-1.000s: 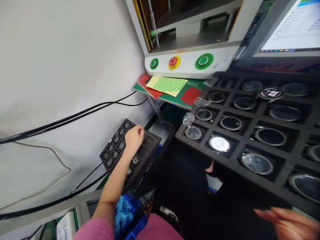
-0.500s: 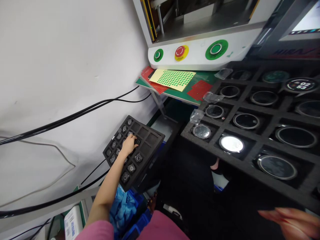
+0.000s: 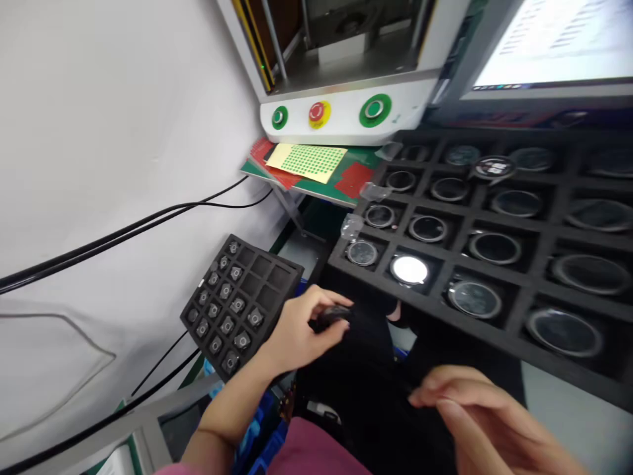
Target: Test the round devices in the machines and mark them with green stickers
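Note:
My left hand [image 3: 301, 330] is closed around a small dark round watch case [image 3: 332, 316], pinched between thumb and fingers; most of it is covered. It hovers just right of a black foam tray [image 3: 264, 300] holding several small watch cases [image 3: 237, 304]. At the lower right, my right hand [image 3: 479, 415] is in the air, its fingers stretched loosely to the left with nothing visible in them. Above it lies a larger black foam tray [image 3: 435, 300] whose compartments hold round watch faces [image 3: 494, 248]; one watch face [image 3: 409, 270] shines white.
A machine panel [image 3: 346, 122] with two green buttons and a red stop button stands at the back. A sheet of green dot stickers [image 3: 311, 162] lies on the green bench. A monitor [image 3: 564, 46] is at upper right. Black cables [image 3: 148, 214] run along the left wall.
My left hand has come away from the smaller tray and moved right with the watch case. My right hand has moved left, further into view. The whole view has shifted.

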`<state>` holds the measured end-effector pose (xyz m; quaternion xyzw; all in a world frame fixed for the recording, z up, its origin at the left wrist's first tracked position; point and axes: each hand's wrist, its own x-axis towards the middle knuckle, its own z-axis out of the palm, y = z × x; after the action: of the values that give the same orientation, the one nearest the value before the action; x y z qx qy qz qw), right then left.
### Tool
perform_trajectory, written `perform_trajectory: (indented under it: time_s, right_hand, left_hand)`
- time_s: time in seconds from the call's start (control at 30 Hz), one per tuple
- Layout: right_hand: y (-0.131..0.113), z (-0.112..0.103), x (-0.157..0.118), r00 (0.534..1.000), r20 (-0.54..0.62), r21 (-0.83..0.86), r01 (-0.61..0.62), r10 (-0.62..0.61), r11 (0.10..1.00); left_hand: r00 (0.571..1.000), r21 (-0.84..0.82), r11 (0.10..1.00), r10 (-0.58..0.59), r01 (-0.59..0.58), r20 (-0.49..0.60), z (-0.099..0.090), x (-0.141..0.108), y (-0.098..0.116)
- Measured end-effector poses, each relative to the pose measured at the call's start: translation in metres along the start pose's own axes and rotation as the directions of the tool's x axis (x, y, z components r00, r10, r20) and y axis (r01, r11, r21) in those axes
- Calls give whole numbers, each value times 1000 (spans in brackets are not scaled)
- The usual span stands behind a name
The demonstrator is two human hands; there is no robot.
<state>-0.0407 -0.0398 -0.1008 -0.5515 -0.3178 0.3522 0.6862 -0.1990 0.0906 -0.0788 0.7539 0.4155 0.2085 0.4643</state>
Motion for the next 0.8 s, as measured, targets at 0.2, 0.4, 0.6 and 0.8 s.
perform_trajectory:
  time_s: [0.2,0.4,0.6,0.8]
  right_hand:
    - [-27,0,3,987,72,205,-159,147,966]
    - [-40,-22,5,949,105,310,-316,298,897]
    - [-41,-26,-1,934,123,353,-357,335,865]
    - [-39,-32,-9,869,265,423,-494,417,760]
  left_hand:
    - [911,-201,954,276,-222,307,42,1,41]
    - [677,-281,915,403,-289,616,34,2,53]
    - [794,-367,927,277,-73,541,42,-6,47]
    - [868,-439,883,341,-164,361,51,-13,40]
